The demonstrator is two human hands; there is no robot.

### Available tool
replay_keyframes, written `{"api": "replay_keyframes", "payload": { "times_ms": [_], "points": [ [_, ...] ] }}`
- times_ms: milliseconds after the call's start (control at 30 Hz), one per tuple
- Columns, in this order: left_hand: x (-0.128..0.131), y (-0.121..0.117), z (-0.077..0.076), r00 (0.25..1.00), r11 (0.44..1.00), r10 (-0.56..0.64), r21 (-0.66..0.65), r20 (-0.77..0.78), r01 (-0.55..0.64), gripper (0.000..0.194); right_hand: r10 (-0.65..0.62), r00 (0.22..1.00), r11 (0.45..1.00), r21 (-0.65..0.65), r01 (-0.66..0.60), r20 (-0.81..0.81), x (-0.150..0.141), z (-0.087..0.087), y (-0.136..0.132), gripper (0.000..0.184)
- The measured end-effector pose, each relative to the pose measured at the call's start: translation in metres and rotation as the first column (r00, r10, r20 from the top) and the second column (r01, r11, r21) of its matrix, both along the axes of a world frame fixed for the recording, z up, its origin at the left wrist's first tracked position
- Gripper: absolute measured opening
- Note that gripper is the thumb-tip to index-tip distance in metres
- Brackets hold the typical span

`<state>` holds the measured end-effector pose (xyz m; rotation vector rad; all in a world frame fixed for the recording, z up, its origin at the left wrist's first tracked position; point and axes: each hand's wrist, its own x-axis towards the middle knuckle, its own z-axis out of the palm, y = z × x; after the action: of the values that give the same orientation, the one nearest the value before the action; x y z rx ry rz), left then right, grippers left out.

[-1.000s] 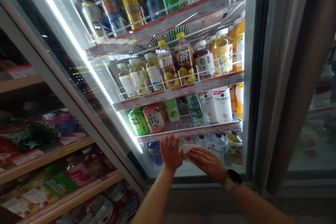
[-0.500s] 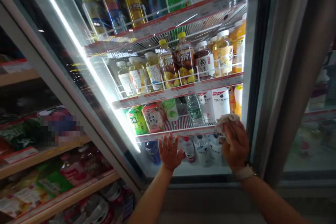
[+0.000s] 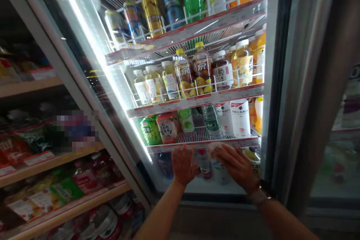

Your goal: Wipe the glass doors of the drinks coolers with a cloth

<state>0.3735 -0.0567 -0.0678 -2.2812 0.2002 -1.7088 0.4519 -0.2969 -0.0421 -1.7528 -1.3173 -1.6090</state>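
A lit drinks cooler with a glass door fills the view. My left hand lies flat on the lower glass, fingers spread upward. My right hand presses a small white cloth against the glass just right of it, fingers laid over the cloth; a watch sits on that wrist. Behind the glass at hand height stand small water bottles. One shelf up are green and pink drink cartons and white bottles.
Higher cooler shelves hold tea bottles and cans. The cooler's metal frame runs down the right. At left, open wooden shelves carry snack packets and bottles. Another glass door shows at far right.
My right hand with the cloth has swept from the door's lower right edge leftward, back near my left hand. The left hand has stayed flat on the glass.
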Motion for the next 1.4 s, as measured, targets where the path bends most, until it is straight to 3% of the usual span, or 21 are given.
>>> {"api": "replay_keyframes", "payload": {
  "times_ms": [67, 167, 267, 367, 467, 600, 667, 767, 867, 967, 1033, 1133, 1233, 1300, 1367, 1400],
  "points": [
    [0.001, -0.001, 0.001, 1.0, 1.0, 0.005, 0.001, 0.011, -0.005, 0.062, -0.051, 0.997, 0.98, 0.187, 0.063, -0.064, 0.007, 0.017, -0.006, 0.042],
    [-0.002, -0.006, 0.001, 1.0, 1.0, 0.005, -0.004, -0.013, -0.005, 0.063, 0.005, 0.99, 0.91, 0.411, 0.055, -0.142, 0.009, 0.032, 0.001, 0.052],
    [-0.011, -0.008, 0.001, 0.995, 0.999, 0.02, -0.023, -0.099, -0.022, 0.066, 0.077, 0.986, 0.891, 0.454, 0.0, -0.151, 0.0, 0.032, 0.026, 0.058],
    [-0.027, 0.0, 0.008, 0.988, 1.0, 0.005, -0.012, -0.152, -0.007, 0.069, 0.157, 0.979, 0.929, 0.356, -0.101, -0.131, -0.017, 0.018, 0.058, 0.057],
    [-0.045, 0.029, 0.028, 0.995, 1.0, 0.007, -0.027, -0.098, -0.009, 0.07, 0.246, 0.96, 0.959, 0.177, -0.222, -0.131, -0.034, -0.005, 0.084, 0.053],
    [-0.062, 0.085, 0.065, 0.992, 0.975, 0.121, -0.184, -0.034, -0.125, 0.068, 0.321, 0.942, 0.934, -0.133, -0.331, -0.094, -0.046, -0.04, 0.106, 0.047],
    [-0.064, 0.107, 0.077, 0.991, 0.962, 0.137, -0.235, -0.012, -0.136, 0.068, 0.328, 0.942, 0.918, -0.21, -0.337, -0.076, -0.048, -0.052, 0.113, 0.044],
    [-0.06, 0.125, 0.078, 0.992, 0.968, 0.126, -0.22, 0.004, -0.122, 0.068, 0.309, 0.95, 0.917, -0.25, -0.311, -0.049, -0.049, -0.057, 0.121, 0.043],
    [-0.054, 0.129, 0.069, 0.986, 0.967, 0.164, -0.205, 0.033, -0.154, 0.069, 0.249, 0.967, 0.928, -0.273, -0.252, -0.046, -0.051, -0.05, 0.126, 0.047],
    [-0.051, 0.13, 0.061, 0.979, 0.961, 0.197, -0.208, 0.048, -0.183, 0.07, 0.159, 0.984, 0.953, -0.25, -0.174, -0.079, -0.052, -0.034, 0.126, 0.052],
    [-0.051, 0.131, 0.058, 0.979, 0.961, 0.197, -0.209, 0.048, -0.183, 0.069, 0.134, 0.989, 0.962, -0.232, -0.147, -0.07, -0.05, -0.013, 0.126, 0.053],
    [-0.052, 0.131, 0.056, 0.98, 0.962, 0.195, -0.203, 0.044, -0.182, 0.068, 0.138, 0.99, 0.966, -0.22, -0.14, -0.02, -0.045, 0.043, 0.131, 0.055],
    [-0.052, 0.131, 0.054, 0.979, 0.961, 0.196, -0.206, 0.046, -0.183, 0.068, 0.138, 0.99, 0.984, -0.111, -0.137, 0.0, -0.045, 0.115, 0.149, 0.064],
    [-0.052, 0.131, 0.054, 0.98, 0.962, 0.191, -0.209, 0.054, -0.176, 0.067, 0.13, 0.991, 0.991, -0.032, -0.13, -0.015, -0.049, 0.154, 0.164, 0.068],
    [-0.052, 0.131, 0.054, 0.981, 0.965, 0.18, -0.207, 0.066, -0.163, 0.067, 0.129, 0.992, 0.992, -0.01, -0.129, -0.013, -0.054, 0.172, 0.179, 0.07],
    [-0.052, 0.13, 0.055, 0.982, 0.966, 0.173, -0.205, 0.071, -0.155, 0.067, 0.132, 0.991, 0.991, -0.032, -0.132, -0.002, -0.057, 0.173, 0.186, 0.069]
  ]
}}
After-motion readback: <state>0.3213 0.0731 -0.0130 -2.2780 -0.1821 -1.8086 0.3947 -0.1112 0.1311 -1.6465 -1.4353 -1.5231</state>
